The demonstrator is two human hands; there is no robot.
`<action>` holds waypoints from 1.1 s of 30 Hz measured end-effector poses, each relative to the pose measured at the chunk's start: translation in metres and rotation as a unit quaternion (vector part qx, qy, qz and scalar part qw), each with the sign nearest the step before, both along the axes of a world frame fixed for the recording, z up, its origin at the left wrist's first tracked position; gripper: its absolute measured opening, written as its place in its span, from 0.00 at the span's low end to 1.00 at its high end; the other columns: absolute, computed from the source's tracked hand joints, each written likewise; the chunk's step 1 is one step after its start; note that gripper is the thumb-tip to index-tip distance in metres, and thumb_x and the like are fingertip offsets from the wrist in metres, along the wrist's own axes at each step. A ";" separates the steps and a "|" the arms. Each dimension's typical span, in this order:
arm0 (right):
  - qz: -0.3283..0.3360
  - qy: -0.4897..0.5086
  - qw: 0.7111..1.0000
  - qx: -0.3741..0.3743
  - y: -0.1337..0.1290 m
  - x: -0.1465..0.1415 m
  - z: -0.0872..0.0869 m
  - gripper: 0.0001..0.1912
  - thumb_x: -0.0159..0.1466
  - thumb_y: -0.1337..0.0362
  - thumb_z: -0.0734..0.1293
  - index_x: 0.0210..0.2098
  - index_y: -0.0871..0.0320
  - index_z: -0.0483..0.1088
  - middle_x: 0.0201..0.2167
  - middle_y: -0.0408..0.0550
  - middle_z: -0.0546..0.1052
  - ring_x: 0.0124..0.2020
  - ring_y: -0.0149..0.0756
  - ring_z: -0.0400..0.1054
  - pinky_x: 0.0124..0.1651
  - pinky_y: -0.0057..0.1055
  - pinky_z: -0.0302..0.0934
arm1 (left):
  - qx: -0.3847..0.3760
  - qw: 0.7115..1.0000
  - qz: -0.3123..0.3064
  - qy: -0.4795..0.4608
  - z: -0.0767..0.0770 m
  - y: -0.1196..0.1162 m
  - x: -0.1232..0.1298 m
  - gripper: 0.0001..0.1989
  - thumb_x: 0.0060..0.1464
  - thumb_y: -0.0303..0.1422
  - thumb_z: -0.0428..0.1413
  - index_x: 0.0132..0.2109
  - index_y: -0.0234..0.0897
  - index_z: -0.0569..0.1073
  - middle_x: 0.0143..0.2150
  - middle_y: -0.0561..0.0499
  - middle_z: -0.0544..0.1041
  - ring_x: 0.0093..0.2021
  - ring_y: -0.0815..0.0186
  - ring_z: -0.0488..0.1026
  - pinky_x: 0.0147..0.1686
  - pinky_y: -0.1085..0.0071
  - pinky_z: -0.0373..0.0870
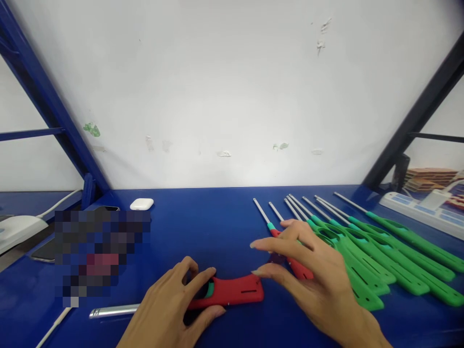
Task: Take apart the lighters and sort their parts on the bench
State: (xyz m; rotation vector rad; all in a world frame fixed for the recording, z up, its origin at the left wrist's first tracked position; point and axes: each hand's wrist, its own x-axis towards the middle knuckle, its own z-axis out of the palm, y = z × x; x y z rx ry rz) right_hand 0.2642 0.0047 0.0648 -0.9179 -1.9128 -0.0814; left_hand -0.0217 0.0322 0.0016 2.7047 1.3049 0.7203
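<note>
A red long-nosed gas lighter (239, 289) lies across the blue table, its silver tube (114, 311) pointing left. My left hand (177, 295) is closed around its middle, covering the trigger part. My right hand (308, 273) holds nothing; its thumb and forefinger are spread apart, with the thumb tip close by the handle's end. Whether the thumb touches it, I cannot tell. Partly hidden beneath and behind the right hand is another red lighter (299, 268), its tube pointing away. Several green lighters (402, 266) lie fanned out to the right of that hand.
A white earphone case (141, 204) sits at the back left. Left of it lies a phone (45, 251), mostly blurred out, with a white cable (54, 326). White power strips (427, 215) stand at both sides. Blue frame posts (54, 92) and a white wall (224, 96) bound the table.
</note>
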 end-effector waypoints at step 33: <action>0.038 -0.009 0.998 -0.058 -0.003 -0.002 0.001 0.24 0.77 0.67 0.65 0.70 0.45 0.69 0.47 0.45 0.78 0.47 0.32 0.74 0.50 0.28 0.70 | 0.001 1.000 0.004 0.010 -0.004 0.003 -0.001 0.22 0.66 0.50 0.63 0.64 0.56 0.77 0.49 0.51 0.80 0.42 0.59 0.85 0.43 0.63 0.85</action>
